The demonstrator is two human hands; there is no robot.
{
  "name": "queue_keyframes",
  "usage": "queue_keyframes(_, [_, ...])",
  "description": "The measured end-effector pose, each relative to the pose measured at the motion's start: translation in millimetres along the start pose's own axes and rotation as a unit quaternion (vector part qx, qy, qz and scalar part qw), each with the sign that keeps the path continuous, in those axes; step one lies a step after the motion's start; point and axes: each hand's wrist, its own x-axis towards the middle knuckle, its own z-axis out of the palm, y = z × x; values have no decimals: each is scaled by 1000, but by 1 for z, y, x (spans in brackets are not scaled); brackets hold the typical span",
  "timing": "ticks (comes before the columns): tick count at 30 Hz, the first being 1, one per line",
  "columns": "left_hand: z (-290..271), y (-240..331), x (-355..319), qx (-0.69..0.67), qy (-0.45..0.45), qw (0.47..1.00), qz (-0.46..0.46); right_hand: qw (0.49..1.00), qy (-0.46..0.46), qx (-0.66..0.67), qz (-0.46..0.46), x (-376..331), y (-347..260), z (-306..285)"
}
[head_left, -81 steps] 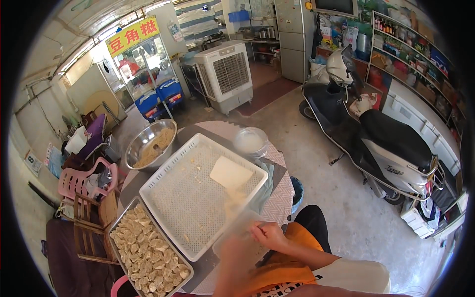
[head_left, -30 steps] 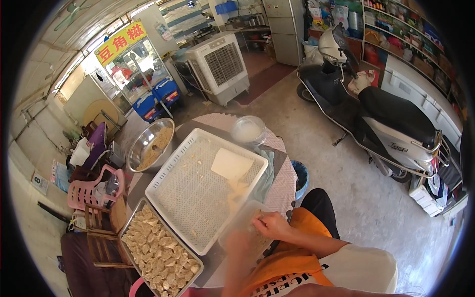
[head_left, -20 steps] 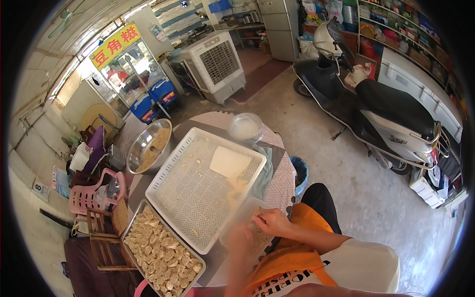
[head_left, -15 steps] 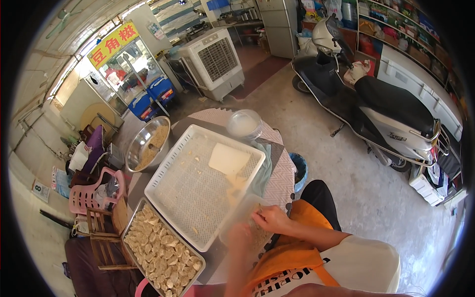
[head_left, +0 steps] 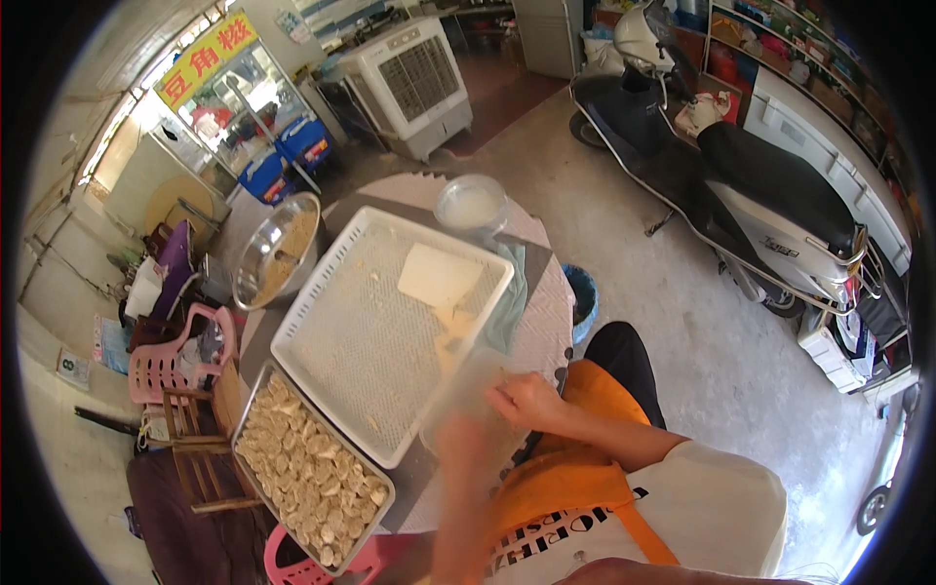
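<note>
At the table's near side my right hand (head_left: 526, 400) has its fingers curled in over a translucent plastic tub (head_left: 485, 380); anything between the fingertips is too small or hidden to make out. My left hand (head_left: 462, 437), smeared by motion, is over the tub's left part, and its fingers do not show clearly. Just beyond lies a white perforated plastic tray (head_left: 351, 322) with crumbs in it, a pale flat scraper-like sheet (head_left: 439, 275) and yellowish dough scraps (head_left: 450, 330). To the left is a metal tray (head_left: 388, 497) full of pale, floured dough pieces (head_left: 307, 468).
A steel bowl (head_left: 304, 255) with brown crumbly filling stands at the far left of the round table. At the back is a clear tub (head_left: 472, 203), near a green cloth (head_left: 509, 302). A bin (head_left: 582, 300), a scooter (head_left: 741, 185) and a pink chair (head_left: 161, 370) surround the table.
The view has tipped slightly, so the table appears higher in the picture. My left hand stays blurred over the tub; my right hand keeps its curled pose.
</note>
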Motion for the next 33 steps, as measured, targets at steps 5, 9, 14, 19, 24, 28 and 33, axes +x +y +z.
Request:
queue_keyframes(5, [17,54,12,-459,-109,880,-60,993,67,96,13,8,6,-11])
queue_keyframes(9, [40,117,9,-133,-30,989,48,954,-2,254,159,10,-12,-22])
queue_keyframes(14, [40,103,2,-127,-62,989,32,830,-53,459,313,11,-12,-31])
queue_keyframes(19, [33,105,-15,-157,-70,985,-32,852,-2,442,282,13,-3,-46])
queue_keyframes(24, [29,93,-9,-19,-93,995,-13,895,32,376,238,15,-2,-44])
queue_keyframes(28, [25,83,-5,-92,-99,983,-123,908,46,347,229,13,-3,-34])
queue_keyframes(33, [33,90,-6,-170,-51,977,-117,962,-4,228,147,12,-5,-26])
